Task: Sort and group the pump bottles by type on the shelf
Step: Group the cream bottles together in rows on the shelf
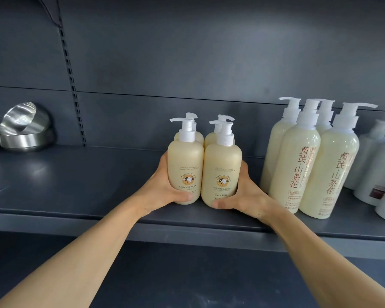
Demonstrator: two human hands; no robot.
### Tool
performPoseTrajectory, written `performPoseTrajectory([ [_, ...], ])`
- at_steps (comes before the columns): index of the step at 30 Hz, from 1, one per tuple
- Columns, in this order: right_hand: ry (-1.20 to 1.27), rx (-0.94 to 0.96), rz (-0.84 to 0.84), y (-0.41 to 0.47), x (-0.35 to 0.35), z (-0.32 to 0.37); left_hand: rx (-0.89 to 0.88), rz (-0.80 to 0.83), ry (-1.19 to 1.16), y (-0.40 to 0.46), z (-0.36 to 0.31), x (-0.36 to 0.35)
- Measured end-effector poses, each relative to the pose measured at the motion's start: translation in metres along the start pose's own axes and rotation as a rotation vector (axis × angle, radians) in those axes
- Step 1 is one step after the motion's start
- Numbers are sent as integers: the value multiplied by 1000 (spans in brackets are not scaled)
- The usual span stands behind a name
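Left hand curled round the front left cow bottle, thumb across its base. Right hand wrapped likewise round the front right cow bottle. Both bottles upright, touching, near the shelf front edge. Two more cow bottles right behind. Well to the right, four tall bottles grouped upright; beyond those, white bottles at the edge of view. Far left, steel bowls stacked.
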State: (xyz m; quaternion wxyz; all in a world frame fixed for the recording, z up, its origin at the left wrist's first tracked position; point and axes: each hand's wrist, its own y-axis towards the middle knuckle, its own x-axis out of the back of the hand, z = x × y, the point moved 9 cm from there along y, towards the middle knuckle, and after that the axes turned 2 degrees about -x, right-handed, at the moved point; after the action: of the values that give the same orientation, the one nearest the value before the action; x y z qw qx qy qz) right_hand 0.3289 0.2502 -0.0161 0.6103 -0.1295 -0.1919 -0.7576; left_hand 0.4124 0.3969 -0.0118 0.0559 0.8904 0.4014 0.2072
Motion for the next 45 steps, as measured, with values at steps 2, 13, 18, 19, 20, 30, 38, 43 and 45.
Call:
performPoseTrajectory([
  [2, -17, 2, -21, -1, 1, 0, 6, 0, -5, -1, -1, -1],
  [13, -248, -57, -238, -24, 1, -3, 58, -42, 35, -6, 4, 2],
  [18, -287, -63, -273, -26, 4, -1, 55, -41, 49, -7, 0, 1],
  [19, -291, -62, -275, -27, 4, 0, 57, -40, 48, -7, 1, 1],
  [20, -294, -63, -275, -27, 3, 1, 58, -42, 47, -7, 1, 1],
  [30, -360, -100, -300, -33, -2, 7, 49, -81, 40, -8, -1, 2],
  [38, -448, -122, -346, -70, -4, 9, -45, -500, 207, -65, -16, 15],
  [43, -413, -111, -453, -103, 26, 7, -305, -531, 434, -92, -63, -22],
  [45, -404, -97, -566, -118, 48, 7, -360, -463, 451, -88, -79, -45],
])
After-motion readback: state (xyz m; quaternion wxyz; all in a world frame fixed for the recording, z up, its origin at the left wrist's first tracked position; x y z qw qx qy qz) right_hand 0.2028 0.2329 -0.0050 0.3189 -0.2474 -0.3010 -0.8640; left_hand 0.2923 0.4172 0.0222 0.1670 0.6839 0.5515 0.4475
